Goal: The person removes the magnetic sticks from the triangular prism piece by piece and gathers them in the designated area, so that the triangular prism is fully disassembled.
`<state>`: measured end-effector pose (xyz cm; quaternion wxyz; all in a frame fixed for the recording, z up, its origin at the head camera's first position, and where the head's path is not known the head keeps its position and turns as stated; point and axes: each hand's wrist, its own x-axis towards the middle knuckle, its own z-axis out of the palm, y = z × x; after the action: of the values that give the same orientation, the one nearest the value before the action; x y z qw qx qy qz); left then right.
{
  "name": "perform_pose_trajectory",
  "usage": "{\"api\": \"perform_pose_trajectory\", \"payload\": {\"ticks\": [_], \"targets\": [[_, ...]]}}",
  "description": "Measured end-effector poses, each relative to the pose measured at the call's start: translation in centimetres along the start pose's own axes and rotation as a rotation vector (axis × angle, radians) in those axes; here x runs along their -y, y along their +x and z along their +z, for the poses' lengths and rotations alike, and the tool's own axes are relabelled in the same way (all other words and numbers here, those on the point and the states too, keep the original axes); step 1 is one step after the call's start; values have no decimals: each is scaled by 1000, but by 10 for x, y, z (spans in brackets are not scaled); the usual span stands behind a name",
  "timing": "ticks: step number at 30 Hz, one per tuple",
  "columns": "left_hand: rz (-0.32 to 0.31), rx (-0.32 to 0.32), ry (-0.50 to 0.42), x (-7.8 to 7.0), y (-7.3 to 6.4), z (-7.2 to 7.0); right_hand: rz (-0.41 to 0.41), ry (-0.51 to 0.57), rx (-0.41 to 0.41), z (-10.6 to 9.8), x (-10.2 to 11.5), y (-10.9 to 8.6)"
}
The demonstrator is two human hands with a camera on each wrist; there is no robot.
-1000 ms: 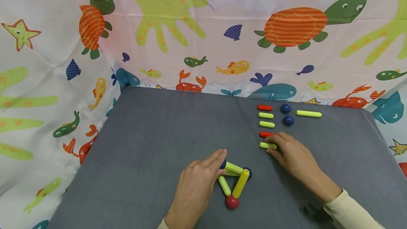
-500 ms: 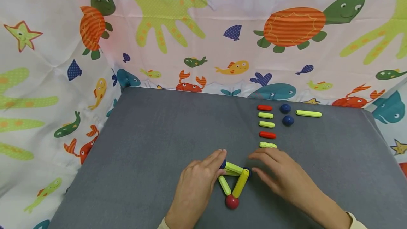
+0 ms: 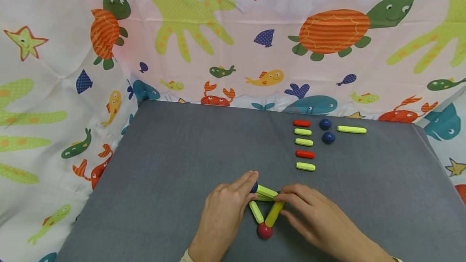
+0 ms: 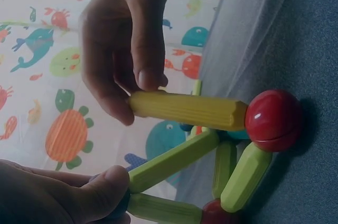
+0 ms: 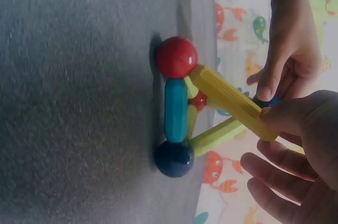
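Your left hand [image 3: 223, 213] pinched a blue ball [image 3: 254, 188], I think (mostly hidden). Yellow stick [image 3: 274, 215] leaned up from the red ball [image 3: 264, 231], and your right hand [image 3: 314, 216] had just come over to pinch its top, so both hands were on the build [image 3: 267, 191].

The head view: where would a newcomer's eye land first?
Likely on the sea-animal cloth behind the table, with its big printed turtle at upper right. Nearer, the left hand holds a ball-and-stick frame while the right hand pinches its yellow stick. Farther back, short red and green sticks form a column.
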<state>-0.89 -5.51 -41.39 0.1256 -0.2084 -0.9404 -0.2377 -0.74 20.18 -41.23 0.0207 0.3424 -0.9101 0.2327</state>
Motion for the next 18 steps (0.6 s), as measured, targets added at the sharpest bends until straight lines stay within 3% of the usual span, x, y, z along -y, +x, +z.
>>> {"api": "perform_pose_trajectory", "payload": {"ticks": [9, 18], "targets": [[-14, 4, 1, 0, -1, 0, -22, 72, -10, 2, 14, -12], [-16, 34, -1, -1, 1, -1, 47, 260, 200, 11, 10, -23]]}}
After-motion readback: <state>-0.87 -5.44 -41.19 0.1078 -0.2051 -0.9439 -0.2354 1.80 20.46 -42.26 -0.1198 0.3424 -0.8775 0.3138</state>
